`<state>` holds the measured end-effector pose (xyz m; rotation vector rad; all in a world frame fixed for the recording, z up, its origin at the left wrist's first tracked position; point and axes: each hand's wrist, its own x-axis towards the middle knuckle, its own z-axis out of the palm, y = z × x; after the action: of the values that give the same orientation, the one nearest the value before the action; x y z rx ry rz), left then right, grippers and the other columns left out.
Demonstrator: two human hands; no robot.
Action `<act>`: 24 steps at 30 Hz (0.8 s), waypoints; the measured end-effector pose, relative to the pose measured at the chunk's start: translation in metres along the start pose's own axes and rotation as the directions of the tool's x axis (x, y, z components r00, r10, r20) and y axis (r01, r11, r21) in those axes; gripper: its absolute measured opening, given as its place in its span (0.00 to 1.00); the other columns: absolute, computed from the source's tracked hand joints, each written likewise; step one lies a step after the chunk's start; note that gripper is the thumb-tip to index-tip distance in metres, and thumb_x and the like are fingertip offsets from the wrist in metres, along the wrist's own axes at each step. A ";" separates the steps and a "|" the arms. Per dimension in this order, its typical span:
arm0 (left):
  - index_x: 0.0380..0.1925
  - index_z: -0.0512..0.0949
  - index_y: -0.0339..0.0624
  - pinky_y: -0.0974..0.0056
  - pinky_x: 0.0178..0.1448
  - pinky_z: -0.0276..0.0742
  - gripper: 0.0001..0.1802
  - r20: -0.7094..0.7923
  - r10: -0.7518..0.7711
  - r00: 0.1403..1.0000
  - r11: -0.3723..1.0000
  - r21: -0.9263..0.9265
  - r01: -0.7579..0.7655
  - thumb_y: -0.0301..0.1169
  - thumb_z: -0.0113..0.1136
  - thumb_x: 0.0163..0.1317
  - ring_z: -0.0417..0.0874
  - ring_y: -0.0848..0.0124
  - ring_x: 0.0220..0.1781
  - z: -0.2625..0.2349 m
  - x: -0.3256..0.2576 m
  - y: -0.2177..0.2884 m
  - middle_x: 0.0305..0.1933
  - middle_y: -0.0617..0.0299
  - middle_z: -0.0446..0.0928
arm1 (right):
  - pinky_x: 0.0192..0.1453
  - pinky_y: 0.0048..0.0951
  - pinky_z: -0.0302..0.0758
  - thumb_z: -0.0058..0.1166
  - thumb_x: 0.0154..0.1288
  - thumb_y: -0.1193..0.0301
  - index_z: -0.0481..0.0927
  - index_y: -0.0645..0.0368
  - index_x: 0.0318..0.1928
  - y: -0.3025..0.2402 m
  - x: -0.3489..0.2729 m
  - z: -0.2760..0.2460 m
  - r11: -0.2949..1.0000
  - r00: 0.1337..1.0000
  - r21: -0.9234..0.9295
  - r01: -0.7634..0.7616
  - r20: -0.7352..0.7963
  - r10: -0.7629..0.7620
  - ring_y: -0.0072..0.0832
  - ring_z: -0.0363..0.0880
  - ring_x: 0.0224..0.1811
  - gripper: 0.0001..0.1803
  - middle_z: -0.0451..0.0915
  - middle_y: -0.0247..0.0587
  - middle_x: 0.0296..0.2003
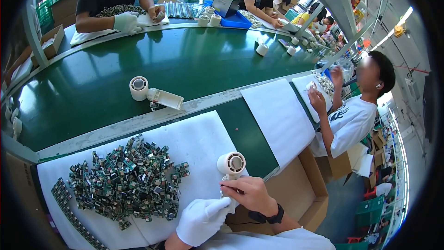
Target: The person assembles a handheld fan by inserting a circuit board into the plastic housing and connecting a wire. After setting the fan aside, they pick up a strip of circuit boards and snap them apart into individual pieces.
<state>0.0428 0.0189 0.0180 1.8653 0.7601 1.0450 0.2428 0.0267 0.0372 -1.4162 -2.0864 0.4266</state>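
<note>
A white handheld fan [231, 163] with a round grey grille stands upright before me, its head just above my fingers. My left hand [203, 220], in a white glove, is closed round the lower part of its handle, most of which is hidden. My right hand [249, 194], bare and with a dark wristband, pinches at the handle just below the fan head. A small dark bit shows at those fingertips, too small to name. To the left, a heap of small green circuit boards [127, 180] lies on a white foam sheet [203, 134].
Beyond the sheet runs a green conveyor belt [92, 69] carrying an opened white fan [138, 88]. Joined board strips [76, 213] edge the heap. An open cardboard box [289, 194] stands at my right. Co-workers sit across the belt and at right, near another white sheet [280, 115].
</note>
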 end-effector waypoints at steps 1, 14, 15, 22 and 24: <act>0.47 0.83 0.44 0.58 0.40 0.80 0.16 -0.085 -0.052 0.995 0.999 -0.001 0.052 0.23 0.67 0.56 0.85 0.58 0.35 0.000 -0.001 0.000 0.36 0.58 0.85 | 0.32 0.30 0.79 0.65 0.64 0.69 0.86 0.56 0.45 -0.002 -0.001 0.001 0.999 1.000 -0.030 -0.010 0.004 0.011 0.34 0.83 0.27 0.10 0.85 0.39 0.28; 0.49 0.83 0.43 0.60 0.43 0.81 0.18 -0.229 -0.056 0.972 0.998 -0.050 0.045 0.21 0.69 0.57 0.86 0.58 0.38 -0.004 -0.005 0.001 0.39 0.55 0.85 | 0.39 0.35 0.80 0.62 0.66 0.73 0.84 0.55 0.48 -0.006 -0.005 -0.009 0.986 0.943 0.160 -0.038 0.332 -0.017 0.41 0.84 0.35 0.11 0.85 0.44 0.36; 0.50 0.82 0.43 0.59 0.43 0.81 0.19 -0.192 -0.038 0.981 0.998 -0.062 0.026 0.21 0.69 0.57 0.85 0.58 0.38 -0.004 -0.006 0.002 0.39 0.55 0.85 | 0.39 0.34 0.80 0.62 0.65 0.73 0.84 0.55 0.48 -0.005 -0.006 -0.007 0.980 0.946 0.191 -0.050 0.323 -0.015 0.41 0.84 0.35 0.11 0.85 0.44 0.36; 0.50 0.81 0.43 0.59 0.40 0.79 0.20 -0.037 -0.040 0.999 0.995 -0.098 0.036 0.22 0.69 0.56 0.84 0.58 0.34 -0.001 -0.009 0.002 0.34 0.58 0.83 | 0.41 0.32 0.81 0.65 0.60 0.76 0.87 0.55 0.48 -0.005 -0.007 0.000 0.921 0.936 0.316 -0.227 0.333 0.116 0.35 0.86 0.37 0.14 0.87 0.43 0.36; 0.50 0.81 0.43 0.59 0.39 0.79 0.20 -0.007 -0.037 0.999 0.995 -0.098 0.036 0.22 0.69 0.56 0.83 0.58 0.33 -0.001 -0.007 0.001 0.33 0.58 0.83 | 0.40 0.31 0.82 0.66 0.60 0.75 0.88 0.55 0.46 -0.011 -0.004 0.003 0.906 0.936 0.308 -0.290 0.289 0.202 0.34 0.87 0.36 0.13 0.87 0.43 0.35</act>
<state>0.0389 0.0128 0.0163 1.7587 0.7330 1.0492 0.2340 0.0186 0.0402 -1.4729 -1.8950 1.0751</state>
